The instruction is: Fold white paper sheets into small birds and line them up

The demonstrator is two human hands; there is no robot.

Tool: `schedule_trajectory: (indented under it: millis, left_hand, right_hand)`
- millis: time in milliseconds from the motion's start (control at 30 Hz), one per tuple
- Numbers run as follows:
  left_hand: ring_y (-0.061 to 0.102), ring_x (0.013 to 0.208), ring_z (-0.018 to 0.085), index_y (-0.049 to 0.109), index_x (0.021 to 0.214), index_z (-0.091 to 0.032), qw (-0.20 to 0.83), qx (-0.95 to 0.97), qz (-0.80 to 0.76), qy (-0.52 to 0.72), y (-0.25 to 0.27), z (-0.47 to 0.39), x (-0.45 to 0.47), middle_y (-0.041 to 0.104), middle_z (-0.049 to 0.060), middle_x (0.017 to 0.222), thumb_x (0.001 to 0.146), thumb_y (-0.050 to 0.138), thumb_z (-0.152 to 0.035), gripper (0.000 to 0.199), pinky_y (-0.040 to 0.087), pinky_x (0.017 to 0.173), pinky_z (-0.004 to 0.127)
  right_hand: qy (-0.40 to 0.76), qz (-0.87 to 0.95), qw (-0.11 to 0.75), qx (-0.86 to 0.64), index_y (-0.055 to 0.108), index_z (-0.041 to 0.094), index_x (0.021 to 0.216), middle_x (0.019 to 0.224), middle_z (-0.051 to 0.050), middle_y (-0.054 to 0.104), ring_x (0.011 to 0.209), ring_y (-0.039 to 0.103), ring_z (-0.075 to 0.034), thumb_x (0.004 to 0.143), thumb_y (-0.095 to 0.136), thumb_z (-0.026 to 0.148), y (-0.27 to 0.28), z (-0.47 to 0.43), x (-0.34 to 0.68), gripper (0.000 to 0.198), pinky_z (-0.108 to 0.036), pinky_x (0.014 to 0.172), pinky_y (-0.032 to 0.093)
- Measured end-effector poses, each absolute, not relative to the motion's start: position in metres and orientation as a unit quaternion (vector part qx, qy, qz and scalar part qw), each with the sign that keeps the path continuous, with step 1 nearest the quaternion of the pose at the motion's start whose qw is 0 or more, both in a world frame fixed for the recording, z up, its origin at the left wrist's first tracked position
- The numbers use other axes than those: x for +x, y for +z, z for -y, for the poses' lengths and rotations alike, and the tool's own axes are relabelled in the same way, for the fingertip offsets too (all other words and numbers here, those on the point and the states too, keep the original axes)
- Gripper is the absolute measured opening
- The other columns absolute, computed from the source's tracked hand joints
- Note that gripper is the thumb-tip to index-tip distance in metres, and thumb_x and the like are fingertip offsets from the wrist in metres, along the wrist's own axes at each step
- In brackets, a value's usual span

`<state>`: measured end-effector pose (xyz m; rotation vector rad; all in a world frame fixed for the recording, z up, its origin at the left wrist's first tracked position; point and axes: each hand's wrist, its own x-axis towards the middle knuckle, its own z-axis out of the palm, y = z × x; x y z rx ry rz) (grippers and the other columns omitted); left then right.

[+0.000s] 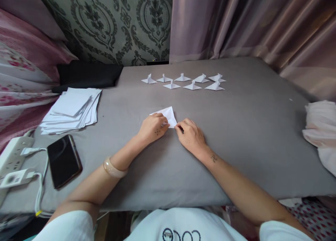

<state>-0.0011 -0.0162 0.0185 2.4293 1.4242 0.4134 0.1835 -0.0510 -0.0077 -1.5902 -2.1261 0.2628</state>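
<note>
A small white sheet of paper (169, 114) with crease lines lies on the grey cloth in front of me, partly folded. My left hand (155, 126) rests over its left and near side, fingers curled down onto it and covering part of it. At the paper's lower right corner, my right hand (192, 135) has thumb and forefinger pinched together on the tip. Beyond my hands, several folded white paper figures (192, 85) stand in two rows, each with flat pointed sides and a raised middle.
To the left lies a stack of white paper sheets (70, 109), with a black folded item (90, 74) behind it. Nearer me are a phone (64, 161) and a white power strip (16, 153) with plugged-in cables. Pale bunched cloth (321, 129) sits at the right edge.
</note>
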Motion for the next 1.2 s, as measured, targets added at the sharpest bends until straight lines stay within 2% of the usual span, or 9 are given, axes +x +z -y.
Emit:
schedule_trajectory:
  millis: [267,467,600,700,800,867,1033,1133,1200]
  left_hand:
    - [0.06,0.089,0.023,0.067,0.086,-0.018,0.169,0.82,-0.53,0.137,0.021,0.018,0.002,0.066,0.007,0.091,0.087,0.054,-0.028,0.016,0.043,0.069,0.03]
    - [0.059,0.087,0.021,0.066,0.086,-0.019,0.155,0.818,-0.534,0.147,0.016,0.018,0.002,0.066,0.005,0.09,0.086,0.055,-0.028,0.014,0.044,0.069,0.03]
    - [0.058,0.084,0.02,0.066,0.086,-0.019,0.152,0.826,-0.519,0.156,0.012,0.017,-0.001,0.065,0.005,0.089,0.087,0.054,-0.029,0.015,0.044,0.068,0.03]
    - [0.058,0.084,0.021,0.066,0.086,-0.019,0.15,0.826,-0.521,0.155,0.012,0.016,-0.001,0.065,0.005,0.088,0.086,0.055,-0.028,0.015,0.043,0.067,0.029]
    - [0.058,0.084,0.021,0.066,0.086,-0.019,0.149,0.827,-0.521,0.153,0.012,0.017,0.0,0.065,0.006,0.089,0.086,0.055,-0.028,0.014,0.043,0.066,0.029]
    - [0.058,0.084,0.021,0.066,0.086,-0.018,0.147,0.829,-0.517,0.157,0.012,0.017,0.001,0.065,0.006,0.089,0.086,0.055,-0.028,0.014,0.044,0.067,0.03]
    - [0.06,0.083,0.021,0.063,0.095,-0.018,0.172,0.831,-0.503,0.165,0.01,0.014,-0.005,0.065,0.006,0.087,0.085,0.058,-0.031,0.017,0.045,0.073,0.033]
    - [0.061,0.085,0.021,0.058,0.106,-0.018,0.249,0.821,-0.485,0.171,0.013,0.008,-0.016,0.066,0.005,0.092,0.08,0.066,-0.036,0.033,0.045,0.075,0.032]
    - [0.061,0.087,0.02,0.059,0.1,-0.019,0.288,0.826,-0.459,0.156,0.017,0.003,-0.025,0.066,0.004,0.095,0.081,0.065,-0.035,0.026,0.043,0.08,0.032]
  right_hand:
    - [0.089,0.766,0.21,-0.601,0.063,0.021,0.084,0.087,-0.005,0.064,0.082,0.059,-0.019,0.092,0.049,0.024,-0.006,0.05,0.18,0.016,-0.03,0.07,0.039]
    - [0.14,0.766,0.211,-0.59,0.058,0.021,0.087,0.088,-0.004,0.063,0.081,0.058,-0.018,0.092,0.049,0.024,-0.004,0.048,0.186,0.011,-0.029,0.069,0.04]
    - [0.194,0.75,0.234,-0.587,0.057,0.021,0.09,0.088,-0.003,0.062,0.076,0.058,-0.016,0.089,0.05,0.02,-0.006,0.046,0.198,0.006,-0.028,0.068,0.042]
    - [0.206,0.725,0.282,-0.594,0.057,0.02,0.093,0.089,-0.004,0.062,0.075,0.059,-0.016,0.086,0.051,0.015,-0.007,0.047,0.203,0.01,-0.028,0.069,0.045]
    - [0.203,0.725,0.345,-0.56,0.058,0.019,0.097,0.09,-0.005,0.063,0.081,0.06,-0.016,0.087,0.047,0.011,-0.005,0.049,0.201,0.017,-0.028,0.075,0.048]
    - [0.203,0.753,0.357,-0.514,0.059,0.02,0.099,0.094,-0.006,0.064,0.089,0.06,-0.017,0.089,0.043,0.008,-0.003,0.052,0.196,0.022,-0.03,0.082,0.048]
    - [0.178,0.821,0.271,-0.471,0.063,0.02,0.1,0.104,-0.008,0.066,0.099,0.057,-0.021,0.091,0.038,0.005,0.0,0.059,0.186,0.03,-0.034,0.086,0.048]
    - [0.16,0.827,0.241,-0.481,0.064,0.018,0.101,0.109,-0.009,0.065,0.1,0.056,-0.022,0.091,0.037,0.004,0.003,0.063,0.184,0.032,-0.035,0.086,0.048]
    - [0.152,0.83,0.229,-0.485,0.064,0.017,0.104,0.109,-0.01,0.064,0.097,0.055,-0.022,0.091,0.038,0.004,0.004,0.064,0.184,0.032,-0.035,0.085,0.048]
